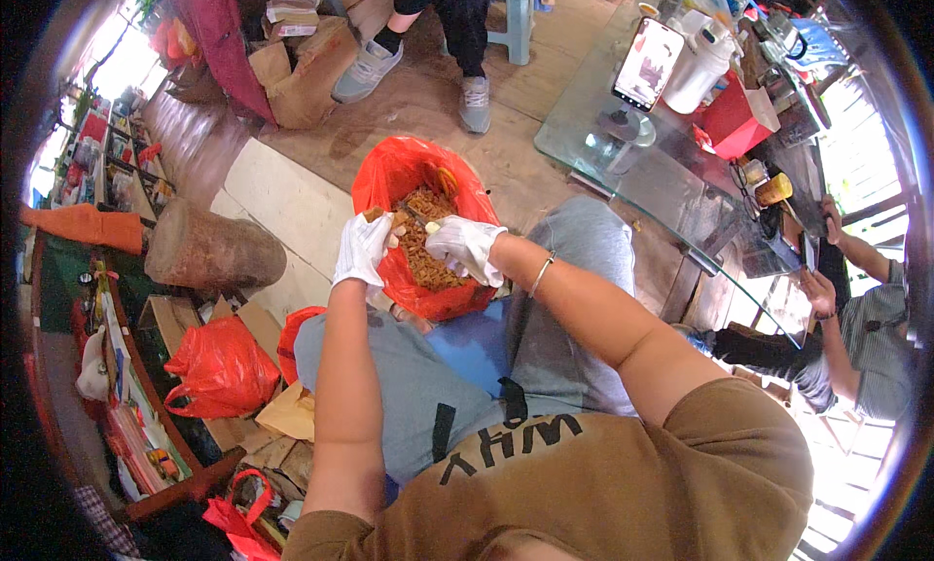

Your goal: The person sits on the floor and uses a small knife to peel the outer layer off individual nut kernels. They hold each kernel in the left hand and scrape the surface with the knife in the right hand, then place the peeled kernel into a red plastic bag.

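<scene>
Between my knees stands a container lined with a red plastic bag [379, 168], filled with brown shavings or dried pieces [427, 254]. Over its left side, my left hand [365, 247], in a white knit glove, grips a small brown piece [373, 214]. My right hand [465, 246], gloved the same way, is closed on the pale handle [433, 227] of a small knife, whose dark blade [414, 212] points toward the left hand. Blade and fingertips are close together; contact is unclear. A yellowish object [446, 180] lies at the bag's far inner side.
A glass table [584, 116] at the right bears a phone on a stand [648, 65] and a white jug [697, 72]. Another person's legs [467, 35] are ahead; a seated person [868, 327] is far right. At left are a wooden stump [211, 247] and a red bag [226, 367].
</scene>
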A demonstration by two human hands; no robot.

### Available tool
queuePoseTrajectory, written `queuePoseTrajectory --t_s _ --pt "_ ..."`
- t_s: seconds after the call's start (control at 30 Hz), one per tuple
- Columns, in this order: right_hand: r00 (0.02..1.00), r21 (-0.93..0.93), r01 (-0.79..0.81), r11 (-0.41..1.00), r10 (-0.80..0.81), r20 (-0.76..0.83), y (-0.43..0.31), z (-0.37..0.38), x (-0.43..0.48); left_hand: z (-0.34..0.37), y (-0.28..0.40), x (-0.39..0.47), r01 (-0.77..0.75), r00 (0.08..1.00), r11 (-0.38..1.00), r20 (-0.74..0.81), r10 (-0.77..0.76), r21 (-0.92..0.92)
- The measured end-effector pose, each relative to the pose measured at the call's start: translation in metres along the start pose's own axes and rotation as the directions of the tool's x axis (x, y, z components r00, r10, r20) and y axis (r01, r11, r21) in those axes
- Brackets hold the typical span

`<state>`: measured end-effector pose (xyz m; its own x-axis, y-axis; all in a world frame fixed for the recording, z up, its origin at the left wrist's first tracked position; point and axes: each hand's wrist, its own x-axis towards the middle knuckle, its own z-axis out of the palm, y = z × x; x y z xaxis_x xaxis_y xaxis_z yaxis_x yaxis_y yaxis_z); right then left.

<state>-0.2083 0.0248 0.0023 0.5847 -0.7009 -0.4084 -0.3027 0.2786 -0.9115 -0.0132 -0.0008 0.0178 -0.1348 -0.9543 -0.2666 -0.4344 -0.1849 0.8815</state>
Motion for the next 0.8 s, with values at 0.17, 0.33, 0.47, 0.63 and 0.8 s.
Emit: queuePoseTrajectory --t_s 0.17,0.33,0.47,0.63,0.8 --pt "0.985 0.17 -0.147 0.974 0.159 -0.06 0.0 0.004 0.0 0.002 -0.005 0.001 -0.014 1.0 0.999 -0.008 0.013 -0.051" --pt "0.985 0.269 -0.131 0.954 0.156 -0.074 -0.008 0.009 -0.007 -0.001 -0.014 0.009 -0.033 0.999 0.999 0.001 0.033 0.021" --pt "0.981 0.275 -0.15 0.95 0.179 -0.081 -0.012 0.009 -0.009 0.0 -0.017 0.011 -0.041 0.999 0.999 0.002 0.041 0.009" --pt "0.989 0.188 -0.121 0.975 0.134 -0.063 0.0 0.006 0.001 0.004 -0.01 0.006 -0.016 1.0 0.999 -0.004 0.016 0.03" --pt "0.955 -0.278 0.283 0.918 -0.296 -0.003 0.022 -0.002 0.01 0.006 -0.001 0.002 -0.035 0.999 0.999 -0.008 0.035 0.024"
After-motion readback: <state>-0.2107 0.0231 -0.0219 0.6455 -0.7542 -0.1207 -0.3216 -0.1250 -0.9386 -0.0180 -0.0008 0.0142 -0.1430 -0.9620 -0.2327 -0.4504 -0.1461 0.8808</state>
